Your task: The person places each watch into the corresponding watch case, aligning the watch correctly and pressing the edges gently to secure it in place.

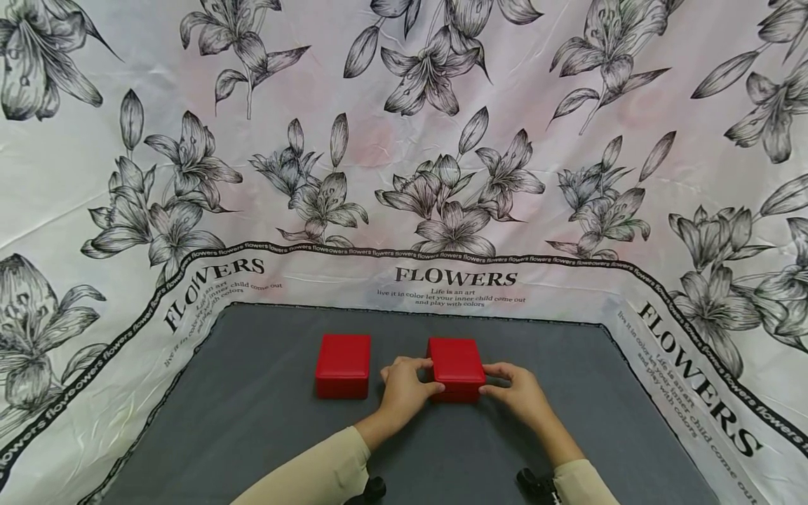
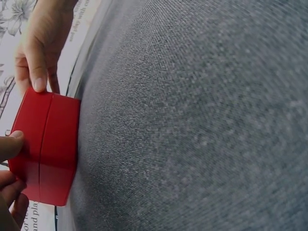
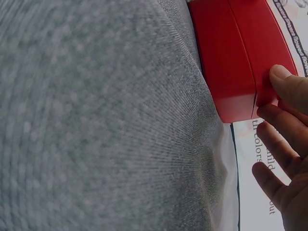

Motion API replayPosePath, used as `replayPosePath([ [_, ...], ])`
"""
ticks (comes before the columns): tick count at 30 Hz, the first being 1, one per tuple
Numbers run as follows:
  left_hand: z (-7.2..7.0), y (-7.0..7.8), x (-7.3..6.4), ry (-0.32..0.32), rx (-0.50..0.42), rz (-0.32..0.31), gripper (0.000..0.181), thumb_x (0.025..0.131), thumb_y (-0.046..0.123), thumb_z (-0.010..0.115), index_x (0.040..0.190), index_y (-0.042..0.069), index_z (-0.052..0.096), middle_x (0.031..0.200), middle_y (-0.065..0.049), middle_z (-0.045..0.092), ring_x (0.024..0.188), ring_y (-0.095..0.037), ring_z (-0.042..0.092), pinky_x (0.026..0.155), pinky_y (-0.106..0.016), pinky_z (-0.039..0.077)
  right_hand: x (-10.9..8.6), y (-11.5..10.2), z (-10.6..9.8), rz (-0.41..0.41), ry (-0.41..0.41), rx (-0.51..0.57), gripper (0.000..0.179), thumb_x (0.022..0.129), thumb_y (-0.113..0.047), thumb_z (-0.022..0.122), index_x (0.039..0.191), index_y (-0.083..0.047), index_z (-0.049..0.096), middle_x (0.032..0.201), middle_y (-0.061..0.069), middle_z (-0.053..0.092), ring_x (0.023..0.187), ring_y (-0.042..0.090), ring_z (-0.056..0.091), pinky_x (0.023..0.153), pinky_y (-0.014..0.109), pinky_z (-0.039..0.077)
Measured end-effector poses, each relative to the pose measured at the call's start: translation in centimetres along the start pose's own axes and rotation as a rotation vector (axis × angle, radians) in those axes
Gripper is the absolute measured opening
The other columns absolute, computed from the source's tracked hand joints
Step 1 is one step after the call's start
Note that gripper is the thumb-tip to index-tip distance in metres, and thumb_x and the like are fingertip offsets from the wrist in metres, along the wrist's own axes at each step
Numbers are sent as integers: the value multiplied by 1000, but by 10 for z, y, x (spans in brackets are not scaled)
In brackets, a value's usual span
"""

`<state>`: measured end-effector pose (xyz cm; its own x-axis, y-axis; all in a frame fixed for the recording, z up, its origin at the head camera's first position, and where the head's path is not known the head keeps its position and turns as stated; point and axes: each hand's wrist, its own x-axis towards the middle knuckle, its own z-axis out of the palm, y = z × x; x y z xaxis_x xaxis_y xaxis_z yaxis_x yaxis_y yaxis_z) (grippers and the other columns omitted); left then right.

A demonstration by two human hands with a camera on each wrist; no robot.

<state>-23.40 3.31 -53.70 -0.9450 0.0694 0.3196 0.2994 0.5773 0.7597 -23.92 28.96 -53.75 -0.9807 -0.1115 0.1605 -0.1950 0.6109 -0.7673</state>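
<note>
A red box (image 1: 458,361) with a smooth, slightly padded top sits on the grey cloth, closed. My left hand (image 1: 402,391) holds its left side, thumb at the front corner and fingers along the side. On the opposite side, my right hand (image 1: 524,398) pinches the box between thumb and index finger. A seam between lid and base runs round the red box (image 2: 41,144) in the left wrist view; the thumbs lie on the lid part. In the right wrist view the other fingers of the right hand (image 3: 288,144) spread loosely below the box.
A second red box (image 1: 343,366) of like shape stands closed to the left, a short gap from my left hand. Grey cloth (image 1: 252,421) covers the surface, bordered by a white flower-printed sheet (image 1: 353,280) that rises behind.
</note>
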Motion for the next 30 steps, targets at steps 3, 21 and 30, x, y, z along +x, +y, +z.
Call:
replayPosePath([
  [3, 0, -1, 1, 4, 2, 4, 51, 76, 27, 92, 120, 9, 76, 116, 2, 76, 115, -21, 59, 98, -49, 25, 1, -1, 0, 2, -3, 1, 44, 83, -23, 87, 123, -12, 73, 122, 4, 75, 124, 31, 63, 104, 56, 46],
  [21, -3, -5, 1, -63, -1, 45, 44, 83, 27, 86, 122, 10, 73, 121, -6, 73, 113, -26, 63, 91, -49, 33, -4, 1, 3, -67, 5, -88, 45, 88, -30, 82, 128, -13, 70, 127, 5, 72, 126, 30, 62, 107, 57, 45],
  [30, -15, -7, 1, -206, 115, 92, 37, 87, 28, 82, 120, 14, 73, 115, -3, 73, 105, -19, 61, 90, -44, 38, -12, -5, 1, -217, 85, -299, 39, 90, -27, 80, 125, -10, 73, 123, 6, 71, 117, 30, 65, 98, 55, 50],
])
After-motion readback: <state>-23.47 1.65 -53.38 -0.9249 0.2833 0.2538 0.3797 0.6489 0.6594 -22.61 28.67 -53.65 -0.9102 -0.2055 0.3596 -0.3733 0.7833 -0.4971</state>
